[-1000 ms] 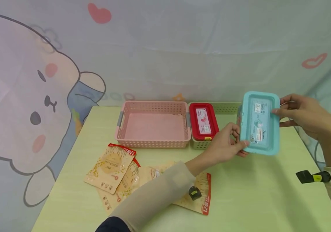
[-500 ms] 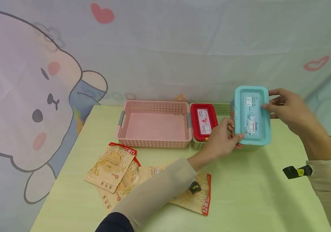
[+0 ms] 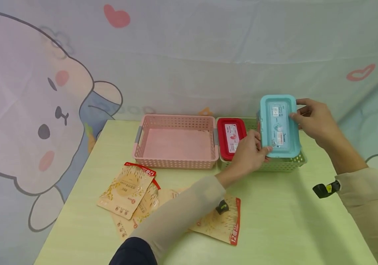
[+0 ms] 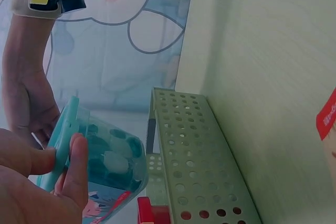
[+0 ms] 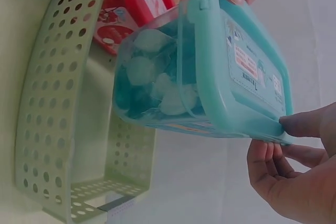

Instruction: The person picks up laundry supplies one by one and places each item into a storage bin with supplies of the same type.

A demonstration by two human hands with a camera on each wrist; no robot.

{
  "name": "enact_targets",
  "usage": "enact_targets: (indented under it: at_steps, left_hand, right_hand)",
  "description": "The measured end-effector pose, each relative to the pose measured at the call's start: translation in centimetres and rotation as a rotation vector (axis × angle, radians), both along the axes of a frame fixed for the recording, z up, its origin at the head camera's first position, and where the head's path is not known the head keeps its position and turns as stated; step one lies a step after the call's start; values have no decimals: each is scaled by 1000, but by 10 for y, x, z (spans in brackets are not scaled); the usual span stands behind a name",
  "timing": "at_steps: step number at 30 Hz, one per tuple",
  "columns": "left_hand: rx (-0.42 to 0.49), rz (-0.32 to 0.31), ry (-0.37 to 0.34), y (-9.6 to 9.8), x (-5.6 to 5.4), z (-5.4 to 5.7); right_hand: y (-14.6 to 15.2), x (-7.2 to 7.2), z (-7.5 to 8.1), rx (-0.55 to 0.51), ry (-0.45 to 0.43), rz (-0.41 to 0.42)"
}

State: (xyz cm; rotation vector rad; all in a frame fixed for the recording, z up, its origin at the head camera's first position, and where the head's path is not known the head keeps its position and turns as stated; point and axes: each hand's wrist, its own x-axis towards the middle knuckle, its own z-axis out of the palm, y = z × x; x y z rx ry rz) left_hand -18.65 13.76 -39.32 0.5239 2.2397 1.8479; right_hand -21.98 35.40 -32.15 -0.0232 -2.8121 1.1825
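A teal-lidded clear plastic box (image 3: 279,127) with pale round pieces inside hangs over the right part of the green basket (image 3: 275,166). My left hand (image 3: 249,152) pinches the lid's near left corner, thumb on top. On the far right edge my right hand (image 3: 318,121) grips the lid between thumb and fingers. In the right wrist view the teal box (image 5: 157,77) is tilted, its base just above the green basket's opening (image 5: 47,114). A red-lidded box (image 3: 231,138) stands in that basket's left end, partly behind my left hand.
Left of the green basket stands a pink perforated basket (image 3: 175,163) with grey handles. Several beige pouches with red edges (image 3: 126,191) lie overlapping on the table near my left forearm, which hides some of them. A printed curtain (image 3: 189,66) hangs behind the table.
Both hands have carried the teal-lidded box leftward and away from me, from beyond the green basket's right end to over it. The red-lidded box and the pouches stay in place.
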Motion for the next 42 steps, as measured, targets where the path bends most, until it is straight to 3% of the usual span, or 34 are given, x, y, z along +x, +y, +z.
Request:
enact_targets:
  at_steps: [5,19,35,42]
  left_hand:
    - [-22,24,6,0,-6,-2]
    - [-67,17,-46,-3,-12,-4]
    - [-254,39,-26,1,-16,-13]
    - [-406,54,-24,0,-18,-10]
  right_hand:
    - [-4,-6,-4,12,-7,-19]
    - [-5,-19,-17,49,-32,8]
    - [-2,-31,-51,86,-32,28]
    - [-8,-35,-60,109,-63,28]
